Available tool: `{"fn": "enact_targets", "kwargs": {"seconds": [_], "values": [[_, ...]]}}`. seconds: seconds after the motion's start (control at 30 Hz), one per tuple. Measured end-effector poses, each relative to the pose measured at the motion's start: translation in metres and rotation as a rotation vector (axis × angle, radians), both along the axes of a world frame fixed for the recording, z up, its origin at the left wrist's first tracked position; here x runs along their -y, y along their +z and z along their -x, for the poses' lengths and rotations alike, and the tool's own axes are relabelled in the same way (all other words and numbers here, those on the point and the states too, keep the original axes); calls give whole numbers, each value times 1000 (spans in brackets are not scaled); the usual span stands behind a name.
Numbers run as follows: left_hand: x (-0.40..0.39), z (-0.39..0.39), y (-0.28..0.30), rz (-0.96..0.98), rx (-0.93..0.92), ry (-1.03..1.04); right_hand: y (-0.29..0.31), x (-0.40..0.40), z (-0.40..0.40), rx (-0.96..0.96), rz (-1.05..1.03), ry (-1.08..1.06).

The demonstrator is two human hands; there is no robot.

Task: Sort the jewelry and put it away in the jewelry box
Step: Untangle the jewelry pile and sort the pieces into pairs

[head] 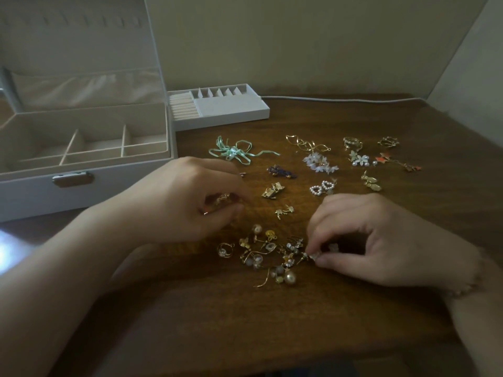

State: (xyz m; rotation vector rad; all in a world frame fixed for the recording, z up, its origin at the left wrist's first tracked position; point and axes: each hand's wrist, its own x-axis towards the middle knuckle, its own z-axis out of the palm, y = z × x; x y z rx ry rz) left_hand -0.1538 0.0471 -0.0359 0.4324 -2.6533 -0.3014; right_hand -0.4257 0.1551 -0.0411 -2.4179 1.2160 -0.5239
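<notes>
A white jewelry box (81,183) stands open at the left, its divided compartments bare. Sorted pairs lie spread on the wooden table (245,322): a mint ribbon bow (234,152), gold twisted earrings (304,144), white flower earrings (319,161), pearl hearts (322,187). A tangled heap of gold and pearl earrings (268,254) lies between my hands. My left hand (185,200) is curled around a small gold earring (221,198). My right hand (381,240) pinches a small pale earring (314,255) at the heap's right edge.
The box's removable tray (226,110) with ring rolls and small slots sits behind the jewelry. A white cable (340,99) runs along the table's back edge by the wall. More gold, pearl and orange pieces (381,159) lie at the far right.
</notes>
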Motion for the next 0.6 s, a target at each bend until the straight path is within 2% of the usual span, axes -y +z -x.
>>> {"fn": "enact_targets", "kwargs": {"seconds": [0.17, 0.3, 0.37, 0.6], "values": [[0, -1, 1, -14, -25, 5, -2, 1, 4, -67, -6, 40], [-1, 0, 0, -129, -20, -36, 3, -1, 18, 50, 14, -12], [-2, 2, -2, -153, 9, -55, 4, -1, 24, 50, 36, -62], [-7, 6, -5, -24, -50, -51, -1, 5, 19, -86, -55, -106]]}}
